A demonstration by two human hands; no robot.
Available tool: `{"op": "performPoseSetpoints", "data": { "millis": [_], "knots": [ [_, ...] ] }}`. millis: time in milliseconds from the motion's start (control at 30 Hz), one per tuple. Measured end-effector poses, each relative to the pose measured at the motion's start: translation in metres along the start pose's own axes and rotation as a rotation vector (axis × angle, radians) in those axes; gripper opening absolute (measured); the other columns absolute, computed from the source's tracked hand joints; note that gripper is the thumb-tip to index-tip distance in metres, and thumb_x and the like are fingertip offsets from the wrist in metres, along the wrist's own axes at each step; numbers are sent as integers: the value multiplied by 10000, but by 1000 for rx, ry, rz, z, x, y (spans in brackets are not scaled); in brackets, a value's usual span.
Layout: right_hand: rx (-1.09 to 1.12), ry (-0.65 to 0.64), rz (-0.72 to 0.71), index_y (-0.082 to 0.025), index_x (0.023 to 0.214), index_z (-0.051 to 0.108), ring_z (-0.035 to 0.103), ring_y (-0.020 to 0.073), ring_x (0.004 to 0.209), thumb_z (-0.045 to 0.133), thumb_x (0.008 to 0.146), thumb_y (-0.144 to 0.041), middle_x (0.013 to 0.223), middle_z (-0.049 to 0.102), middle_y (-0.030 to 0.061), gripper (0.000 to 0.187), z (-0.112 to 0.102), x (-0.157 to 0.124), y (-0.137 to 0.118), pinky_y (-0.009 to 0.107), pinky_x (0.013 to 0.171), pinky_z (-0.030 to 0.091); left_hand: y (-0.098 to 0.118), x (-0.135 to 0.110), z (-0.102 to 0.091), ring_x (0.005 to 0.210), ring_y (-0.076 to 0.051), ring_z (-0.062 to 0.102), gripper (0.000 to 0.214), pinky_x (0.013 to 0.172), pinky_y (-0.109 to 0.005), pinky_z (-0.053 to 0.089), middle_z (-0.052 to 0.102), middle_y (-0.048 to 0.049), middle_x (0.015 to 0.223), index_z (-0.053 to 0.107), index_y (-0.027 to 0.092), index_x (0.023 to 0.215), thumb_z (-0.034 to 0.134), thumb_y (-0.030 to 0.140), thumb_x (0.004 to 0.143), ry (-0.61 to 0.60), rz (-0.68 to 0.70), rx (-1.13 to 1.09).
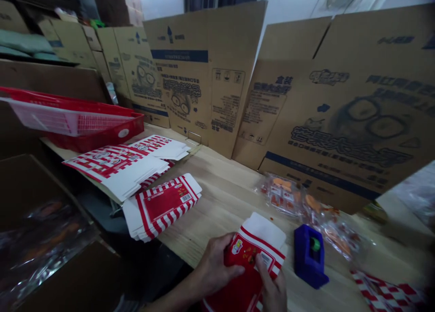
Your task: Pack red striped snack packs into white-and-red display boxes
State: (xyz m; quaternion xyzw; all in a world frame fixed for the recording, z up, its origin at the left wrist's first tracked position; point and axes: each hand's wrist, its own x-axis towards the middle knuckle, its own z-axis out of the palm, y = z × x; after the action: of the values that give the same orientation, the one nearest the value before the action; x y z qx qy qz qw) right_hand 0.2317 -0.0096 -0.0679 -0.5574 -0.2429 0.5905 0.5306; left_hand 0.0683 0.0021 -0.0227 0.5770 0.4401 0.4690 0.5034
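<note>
Left grip and right grip shut on red-striped carton

Both close firmly around the carton, fingers across its red face, at the near edge of the wooden desk, just beside a blue tape dispenser. Flat striped cartons lie stacked to the left.

Left hand and right hand hold a red-striped carton

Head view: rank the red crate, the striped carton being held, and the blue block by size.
Red crate, largest; striped carton; blue block, smallest. The carton is nearest the camera, so its rank is unsure.
</note>
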Motion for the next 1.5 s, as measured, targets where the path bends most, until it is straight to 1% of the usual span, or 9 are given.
{"op": "performPoseSetpoints", "data": {
  "millis": [167,300,467,633,733,1033,1133,1367,1500],
  "knots": [
    [57,-266,-14,-302,1046,680,611,340,1147,849,542,-479,1138,712,56,560,-23,10,-2,460,876,568,-6,6,-7,894,-251,682,454,799,-345,539,737,-63,984,669,138,1027,784,139,587,59,-118,-311],
    [41,-373,49,-257,953,720,651,349,1073,870,545,-422,1063,735,95,464,-19,2,-5,467,873,558,-11,7,-8,881,-262,687,494,793,-366,542,742,-83,973,662,128,1000,818,120,531,105,-172,-426],
    [99,-286,105,-156,968,709,724,333,841,871,582,-352,895,760,125,462,4,-7,-4,469,766,586,-12,6,-6,795,-238,685,443,736,-342,541,744,-83,888,671,113,936,844,220,543,202,-244,-487],
    [170,-232,101,-170,975,698,732,312,753,877,574,-323,881,765,99,465,0,2,-9,430,657,608,-27,1,-17,594,-137,601,318,617,-248,490,640,-6,629,646,128,752,729,434,721,18,-225,-342],
    [142,-241,53,-163,876,711,729,294,688,872,585,-318,852,767,96,367,-2,11,-13,399,603,608,-43,-6,-18,467,-112,521,416,492,-215,416,532,21,481,605,129,607,691,518,728,26,-295,-202],
    [121,-428,71,-153,963,709,728,288,822,796,707,-344,908,761,103,331,-11,17,18,441,796,576,-45,-1,-27,873,-207,678,352,792,-304,532,726,-62,976,667,182,1047,694,415,784,37,-169,-371],
    [93,-485,94,-155,1010,678,715,284,884,755,754,-347,972,748,114,329,-16,10,34,458,849,553,-54,0,-28,890,-234,693,349,791,-344,554,738,-71,978,663,167,1085,680,373,803,70,-171,-404],
    [-113,-64,-403,-261,1099,557,672,214,954,779,709,-335,1131,674,65,455,-28,33,39,362,838,551,-66,-10,-26,1149,-260,607,666,975,-392,503,631,-92,1278,450,203,1388,697,320,781,60,-177,-303],
    [-261,-128,-437,-230,1183,608,667,218,892,698,781,-375,1103,685,83,437,-32,45,39,360,785,551,-62,-10,-33,1176,-264,583,727,955,-383,513,552,-106,1372,367,225,1440,689,315,794,-27,-197,-286]
  ]
}}
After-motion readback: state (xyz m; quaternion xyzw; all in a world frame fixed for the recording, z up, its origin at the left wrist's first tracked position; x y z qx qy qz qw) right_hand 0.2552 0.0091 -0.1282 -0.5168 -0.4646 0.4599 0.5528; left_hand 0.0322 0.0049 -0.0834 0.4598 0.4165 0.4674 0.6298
